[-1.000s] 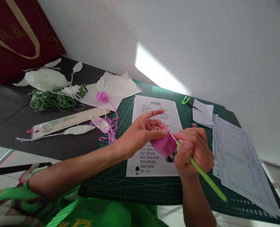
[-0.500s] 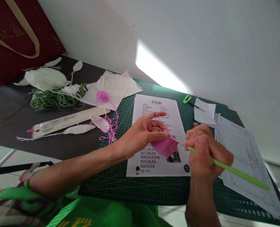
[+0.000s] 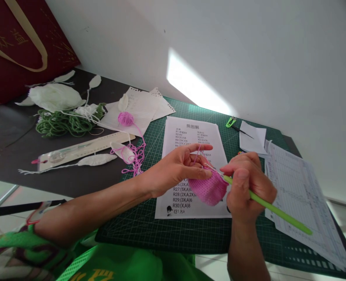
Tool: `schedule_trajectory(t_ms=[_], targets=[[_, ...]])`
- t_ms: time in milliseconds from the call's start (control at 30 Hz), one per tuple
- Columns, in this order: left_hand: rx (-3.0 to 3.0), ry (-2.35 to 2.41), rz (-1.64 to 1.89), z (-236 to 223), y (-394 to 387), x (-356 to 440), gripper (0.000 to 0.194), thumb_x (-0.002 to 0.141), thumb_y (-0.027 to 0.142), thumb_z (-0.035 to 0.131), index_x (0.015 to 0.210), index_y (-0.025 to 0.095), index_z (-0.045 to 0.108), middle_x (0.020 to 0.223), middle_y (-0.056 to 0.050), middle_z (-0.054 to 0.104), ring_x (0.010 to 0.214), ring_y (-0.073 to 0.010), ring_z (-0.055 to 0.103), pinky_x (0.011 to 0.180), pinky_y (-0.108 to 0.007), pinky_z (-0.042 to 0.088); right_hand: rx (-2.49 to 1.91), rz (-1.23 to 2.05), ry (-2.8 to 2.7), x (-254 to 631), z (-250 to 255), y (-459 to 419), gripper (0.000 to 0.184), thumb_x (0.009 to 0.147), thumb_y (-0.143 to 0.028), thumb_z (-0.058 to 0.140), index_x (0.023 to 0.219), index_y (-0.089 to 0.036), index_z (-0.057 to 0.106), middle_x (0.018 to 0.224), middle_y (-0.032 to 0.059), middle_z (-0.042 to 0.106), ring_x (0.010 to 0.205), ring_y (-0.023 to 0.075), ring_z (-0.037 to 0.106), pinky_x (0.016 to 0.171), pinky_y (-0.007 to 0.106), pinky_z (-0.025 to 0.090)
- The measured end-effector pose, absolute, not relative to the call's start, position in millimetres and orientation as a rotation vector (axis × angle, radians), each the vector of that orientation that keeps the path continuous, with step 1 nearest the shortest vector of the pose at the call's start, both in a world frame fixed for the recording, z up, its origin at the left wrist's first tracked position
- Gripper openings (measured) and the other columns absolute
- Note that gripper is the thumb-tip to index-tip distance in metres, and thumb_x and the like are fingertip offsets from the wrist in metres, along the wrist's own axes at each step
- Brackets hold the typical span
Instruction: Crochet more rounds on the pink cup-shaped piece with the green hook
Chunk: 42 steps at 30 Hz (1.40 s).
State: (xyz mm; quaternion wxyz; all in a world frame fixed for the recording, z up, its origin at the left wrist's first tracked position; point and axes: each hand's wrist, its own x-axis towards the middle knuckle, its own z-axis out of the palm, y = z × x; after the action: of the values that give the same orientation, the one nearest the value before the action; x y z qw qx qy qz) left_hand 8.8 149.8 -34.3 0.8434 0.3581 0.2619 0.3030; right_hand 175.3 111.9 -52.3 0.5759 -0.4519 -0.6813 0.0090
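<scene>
A pink crochet piece (image 3: 209, 190), rounded like a small cup, hangs from my left hand (image 3: 184, 166). Thumb and fingers pinch its upper edge, while the index finger stretches out with pink yarn (image 3: 197, 153) running over it. My right hand (image 3: 250, 187) is closed around the green handle of a crochet hook (image 3: 281, 214). The hook's thin metal shaft reaches left to the piece's top edge; whether its tip sits inside a stitch, I cannot tell. Below both hands lies a printed pattern sheet (image 3: 173, 203), partly covered by them.
The sheet rests on a green cutting mat (image 3: 143, 226). At left are a pink yarn ball (image 3: 125, 118) with tangled strand, green yarn (image 3: 64, 123), white crocheted pieces (image 3: 98, 159) and a ruler (image 3: 87, 150). Lined papers (image 3: 301, 195) and a green clip (image 3: 230, 122) lie right.
The hook has moved left, its shaft now lying across the piece's top edge. The pink piece has shifted slightly right and down, showing more of its side.
</scene>
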Motion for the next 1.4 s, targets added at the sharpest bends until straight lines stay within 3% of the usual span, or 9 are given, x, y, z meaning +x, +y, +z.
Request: schedule_trajectory(t_ms=[267,400,600,833,933,1067,1133,1300,1400], targets=[[0.847,0.594,0.689,-34,147,12,0.064,0.08,0.017,0.074,0.138,0.015,0.047,0.087,-0.003,0.065,0.077,-0.0128,0.058,0.069,-0.026,0.04,-1.146,0.172,-1.559,168,-54,108,0.036,0.095,-0.018,0.045,0.059,-0.018,0.05,0.057,-0.0016,0.049,0.062,0.0118,0.046,0.058,0.029,0.038],[0.903,0.616,0.722,-32,143,15,0.068,0.079,0.021,0.075,0.14,0.016,0.044,0.083,-0.003,0.064,0.07,-0.0123,0.054,0.061,-0.025,0.035,-1.16,0.058,-1.56,163,-56,107,0.035,0.094,-0.015,0.046,0.06,-0.018,0.048,0.056,-0.0017,0.047,0.062,0.0117,0.044,0.059,0.029,0.038],[0.901,0.61,0.774,-34,141,19,0.069,0.078,0.017,0.075,0.139,0.013,0.043,0.071,0.004,0.057,0.055,-0.0056,0.033,0.055,-0.022,0.03,-1.145,-0.097,-1.633,164,-56,109,0.031,0.091,-0.01,0.047,0.062,-0.019,0.047,0.055,-0.0024,0.045,0.061,0.0119,0.044,0.061,0.029,0.038],[0.883,0.721,0.84,-35,135,24,0.07,0.078,0.022,0.076,0.139,0.014,0.043,0.078,0.002,0.061,0.055,-0.0057,0.038,0.057,-0.022,0.036,-1.234,-0.372,-1.727,159,-58,110,0.034,0.086,-0.007,0.053,0.061,-0.021,0.035,0.054,-0.0042,0.035,0.058,0.0124,0.033,0.059,0.03,0.033],[0.907,0.719,0.875,-32,133,25,0.074,0.078,0.021,0.076,0.141,0.014,0.039,0.076,0.003,0.06,0.054,-0.0061,0.039,0.057,-0.023,0.039,-1.216,-0.447,-1.667,154,-61,108,0.027,0.089,-0.008,0.046,0.066,-0.021,0.04,0.057,-0.0032,0.039,0.058,0.0128,0.035,0.061,0.032,0.033],[0.891,0.633,0.818,-30,135,20,0.077,0.077,0.018,0.077,0.143,0.011,0.038,0.062,0.009,0.05,0.053,-0.0056,0.034,0.055,-0.021,0.034,-1.095,-0.524,-1.599,152,-65,108,0.024,0.093,-0.009,0.04,0.072,-0.018,0.047,0.059,-0.0021,0.047,0.056,0.0118,0.042,0.062,0.033,0.035],[0.875,0.597,0.791,-30,137,18,0.078,0.076,0.017,0.077,0.144,0.012,0.039,0.06,0.01,0.046,0.052,-0.0054,0.031,0.053,-0.021,0.029,-1.028,-0.456,-1.548,152,-66,111,0.027,0.094,-0.013,0.04,0.069,-0.018,0.049,0.058,-0.0022,0.047,0.056,0.0117,0.046,0.062,0.033,0.037],[0.983,0.609,0.826,-32,138,15,0.079,0.077,0.016,0.075,0.146,0.02,0.038,0.078,0.002,0.06,0.056,-0.0068,0.036,0.054,-0.023,0.03,-1.045,-0.018,-1.436,155,-62,116,0.035,0.095,-0.015,0.043,0.061,-0.019,0.048,0.054,-0.0029,0.043,0.058,0.0121,0.046,0.059,0.031,0.038],[1.04,0.675,0.837,-35,137,15,0.077,0.079,0.017,0.072,0.148,0.021,0.037,0.078,0.003,0.06,0.054,-0.0064,0.033,0.052,-0.023,0.03,-1.106,-0.007,-1.527,157,-61,115,0.033,0.093,-0.012,0.044,0.061,-0.019,0.047,0.056,-0.0027,0.043,0.06,0.0118,0.044,0.058,0.029,0.037]])
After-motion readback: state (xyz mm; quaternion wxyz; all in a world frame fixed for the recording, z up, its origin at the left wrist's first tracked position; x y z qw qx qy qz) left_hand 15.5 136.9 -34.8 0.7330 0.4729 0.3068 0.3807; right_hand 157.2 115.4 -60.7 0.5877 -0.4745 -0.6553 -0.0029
